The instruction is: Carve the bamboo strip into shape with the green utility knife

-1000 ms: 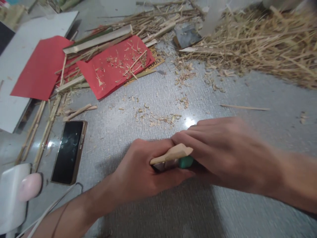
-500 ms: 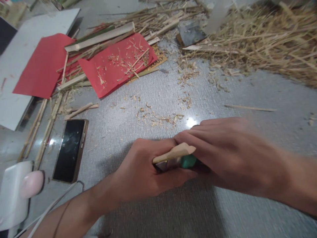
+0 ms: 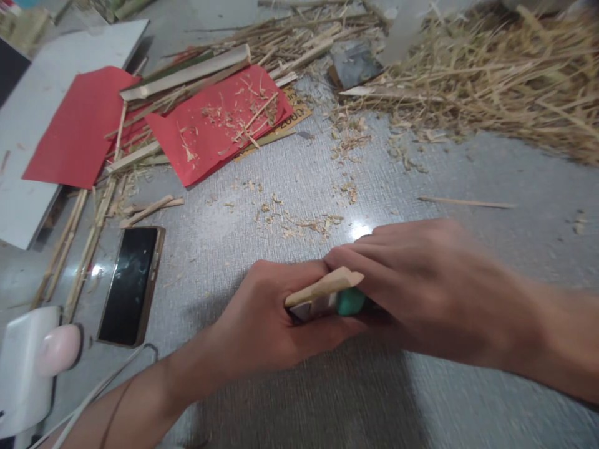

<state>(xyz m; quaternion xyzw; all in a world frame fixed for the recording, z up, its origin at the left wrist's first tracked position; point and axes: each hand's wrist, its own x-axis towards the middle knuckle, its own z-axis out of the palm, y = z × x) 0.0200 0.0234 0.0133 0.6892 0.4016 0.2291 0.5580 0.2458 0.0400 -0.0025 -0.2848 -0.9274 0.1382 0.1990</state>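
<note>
My left hand (image 3: 266,318) is closed around a pale whittled piece of bamboo (image 3: 322,288), whose pointed end sticks out to the right. Under the bamboo shows a short stretch of metal blade, joined to a green handle (image 3: 350,302); it looks like a knife. My right hand (image 3: 421,287) is wrapped round the handle's far part, so most of it is hidden. Both hands touch each other low over the grey table (image 3: 224,231). The left thumb lies along the near side of the blade.
Shavings (image 3: 304,224) lie beyond the hands, and a thin stick (image 3: 468,202) is at right. A phone (image 3: 128,287), pink case (image 3: 60,349) and white cable (image 3: 100,386) are at left. Red paper (image 3: 215,125), bamboo strips (image 3: 196,72) and a shavings heap (image 3: 505,81) lie farther back.
The hands, bamboo and knife keep nearly the same pose. The whole view has shifted slightly, with most things a little farther left.
</note>
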